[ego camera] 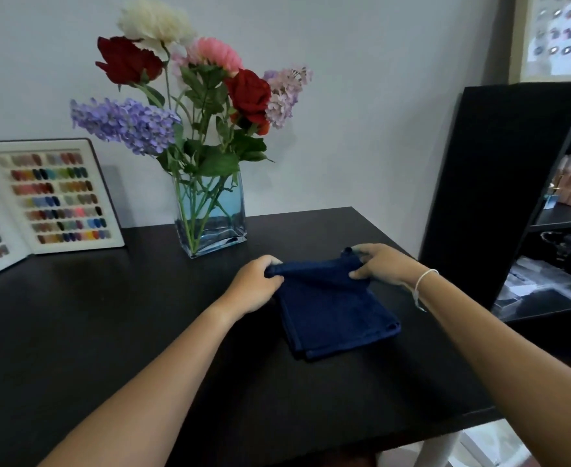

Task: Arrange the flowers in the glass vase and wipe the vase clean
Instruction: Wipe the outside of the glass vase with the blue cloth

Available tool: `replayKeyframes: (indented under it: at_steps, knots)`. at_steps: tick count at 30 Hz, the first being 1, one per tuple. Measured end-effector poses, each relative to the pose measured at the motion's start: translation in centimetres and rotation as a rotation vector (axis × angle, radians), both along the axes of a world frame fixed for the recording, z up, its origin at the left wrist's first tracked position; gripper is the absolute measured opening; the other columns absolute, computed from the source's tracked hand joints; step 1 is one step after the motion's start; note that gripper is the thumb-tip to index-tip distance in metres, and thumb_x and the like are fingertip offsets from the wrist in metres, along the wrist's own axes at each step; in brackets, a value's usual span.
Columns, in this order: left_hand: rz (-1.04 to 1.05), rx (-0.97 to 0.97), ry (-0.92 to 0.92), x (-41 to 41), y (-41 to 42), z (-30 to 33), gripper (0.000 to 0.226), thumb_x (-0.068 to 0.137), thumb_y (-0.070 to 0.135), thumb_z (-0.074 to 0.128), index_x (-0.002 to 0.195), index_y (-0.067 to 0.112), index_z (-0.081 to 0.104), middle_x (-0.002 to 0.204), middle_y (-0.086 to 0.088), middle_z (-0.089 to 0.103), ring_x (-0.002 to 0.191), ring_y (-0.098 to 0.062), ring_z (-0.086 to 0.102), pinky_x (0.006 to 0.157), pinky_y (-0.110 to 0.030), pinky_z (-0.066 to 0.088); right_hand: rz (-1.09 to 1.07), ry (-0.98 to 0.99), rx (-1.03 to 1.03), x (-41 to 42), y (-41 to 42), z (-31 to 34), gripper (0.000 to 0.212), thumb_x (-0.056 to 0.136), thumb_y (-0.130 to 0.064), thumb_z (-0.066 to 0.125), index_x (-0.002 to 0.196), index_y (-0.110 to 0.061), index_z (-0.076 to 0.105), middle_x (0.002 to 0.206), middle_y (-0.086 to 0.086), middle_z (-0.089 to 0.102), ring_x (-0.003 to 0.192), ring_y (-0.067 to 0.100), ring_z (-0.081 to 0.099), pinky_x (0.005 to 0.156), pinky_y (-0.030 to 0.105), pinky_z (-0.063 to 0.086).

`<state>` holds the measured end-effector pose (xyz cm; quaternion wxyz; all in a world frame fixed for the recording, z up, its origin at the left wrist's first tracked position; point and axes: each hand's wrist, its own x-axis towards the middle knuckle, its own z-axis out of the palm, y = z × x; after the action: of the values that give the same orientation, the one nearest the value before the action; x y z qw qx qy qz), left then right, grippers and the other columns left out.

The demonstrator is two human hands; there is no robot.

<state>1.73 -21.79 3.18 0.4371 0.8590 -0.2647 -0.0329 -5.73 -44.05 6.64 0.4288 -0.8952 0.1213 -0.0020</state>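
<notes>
Two bare forearms reach forward over the flat black table (108, 332), and between the hands lies a folded dark blue cloth (338, 315). The cloth rests flat on the table in several layers, with its far edge lifted a little. The left hand (257, 284) is curled closed and pinches the far left corner of the cloth between thumb and fingers. The right hand (381, 262) pinches the far right corner in the same way, with the fingers bent around the fabric; a thin white string bracelet (423, 281) sits on this wrist.

Behind the cloth, near the back of the table, stands the rectangular clear glass vase (211, 217) with a light blue tint. It is upright and not touched by either hand. Green stems cross inside it. Above its rim rise the artificial flowers (189, 89): one cream, one pink, two dark red, one purple cluster and one pale lilac cluster.

To the left of the vase an open white display book of coloured nail samples (58, 197) leans against the wall. At the right stands a black shelf unit (499, 183) with blurred items on it.
</notes>
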Motion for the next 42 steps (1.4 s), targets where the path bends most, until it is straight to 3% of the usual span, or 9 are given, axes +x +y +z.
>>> replayKeyframes:
  at_steps: [6,11,13,17,22,27,32,38,42]
  knots:
    - [0.122,-0.027,-0.161,4.1,4.9,-0.4,0.018,0.088,0.018,0.054,0.105,0.023,0.055,0.098,0.006,0.057,0.079,-0.002,0.051,0.059,-0.005,0.038,-0.002,-0.173,-0.017,5.6,4.8,-0.4,0.038,0.079,-0.004,0.065,0.117,-0.001,0.057,0.118,0.016,0.061,0.110,0.030,0.055,0.097,0.040,0.044]
    - [0.184,-0.047,-0.293,7.0,8.4,-0.7,0.016,0.088,0.019,0.054,0.104,0.023,0.055,0.092,-0.005,0.064,0.076,-0.017,0.060,0.065,-0.025,0.049,0.045,-0.327,-0.088,10.0,8.2,-1.2,0.018,0.078,-0.005,0.064,0.096,-0.007,0.065,0.096,0.015,0.067,0.092,0.030,0.060,0.081,0.041,0.048]
    - [0.209,-0.074,-0.350,8.2,9.4,-0.7,0.016,0.088,0.016,0.054,0.103,0.020,0.056,0.088,-0.006,0.064,0.076,-0.019,0.060,0.068,-0.028,0.049,0.045,-0.387,-0.093,11.9,9.2,-1.5,0.019,0.078,-0.006,0.064,0.097,-0.010,0.065,0.096,0.012,0.067,0.088,0.026,0.060,0.080,0.037,0.048]
    - [0.237,-0.134,-0.461,10.3,10.4,-0.6,0.016,0.087,0.010,0.053,0.101,0.016,0.057,0.087,0.008,0.057,0.073,-0.001,0.052,0.063,-0.003,0.037,-0.017,-0.506,-0.110,15.2,10.7,-1.9,0.030,0.078,-0.012,0.067,0.108,-0.009,0.062,0.095,0.006,0.062,0.084,0.018,0.054,0.076,0.026,0.042]
    - [0.290,-0.189,-0.610,12.1,10.1,-0.8,0.017,0.087,0.011,0.051,0.102,0.013,0.058,0.088,0.004,0.058,0.073,-0.008,0.051,0.063,-0.006,0.035,-0.094,-0.664,-0.071,18.1,11.6,-2.2,0.023,0.080,-0.015,0.063,0.102,-0.020,0.064,0.079,-0.011,0.058,0.065,-0.001,0.050,0.058,0.004,0.037]
    - [0.336,-0.221,-0.718,13.3,9.3,-0.3,0.022,0.086,0.009,0.050,0.107,0.010,0.058,0.092,0.001,0.056,0.082,-0.024,0.054,0.073,-0.032,0.044,-0.196,-0.808,0.038,20.4,12.8,-1.6,0.018,0.082,-0.015,0.059,0.096,-0.025,0.062,0.082,-0.017,0.059,0.065,-0.010,0.052,0.057,-0.002,0.036]
    - [0.497,-0.224,-0.831,15.1,9.1,-1.2,0.028,0.083,0.012,0.057,0.111,0.012,0.058,0.106,-0.011,0.051,0.098,-0.024,0.048,0.086,-0.011,0.029,-0.294,-0.903,0.131,22.7,14.1,-2.2,0.018,0.083,-0.014,0.058,0.081,-0.031,0.054,0.078,-0.021,0.054,0.069,-0.001,0.050,0.061,0.003,0.036]
    - [0.418,-0.438,-0.491,16.5,9.9,-3.0,0.062,0.082,0.025,0.063,0.136,0.020,0.032,0.132,0.011,0.031,0.128,-0.009,0.032,0.107,-0.038,0.034,-0.327,-0.957,0.158,24.7,15.0,-3.2,0.017,0.084,-0.010,0.058,0.083,-0.026,0.054,0.094,-0.006,0.045,0.069,-0.002,0.046,0.063,-0.004,0.034]
    - [0.286,-0.529,-0.271,17.0,10.2,-3.6,0.065,0.081,0.031,0.063,0.139,0.029,0.032,0.141,0.014,0.036,0.130,-0.004,0.035,0.108,-0.037,0.034,-0.364,-1.026,0.200,25.6,15.2,-2.7,0.013,0.084,-0.008,0.057,0.091,-0.018,0.062,0.092,-0.007,0.043,0.066,-0.003,0.046,0.063,-0.003,0.035]
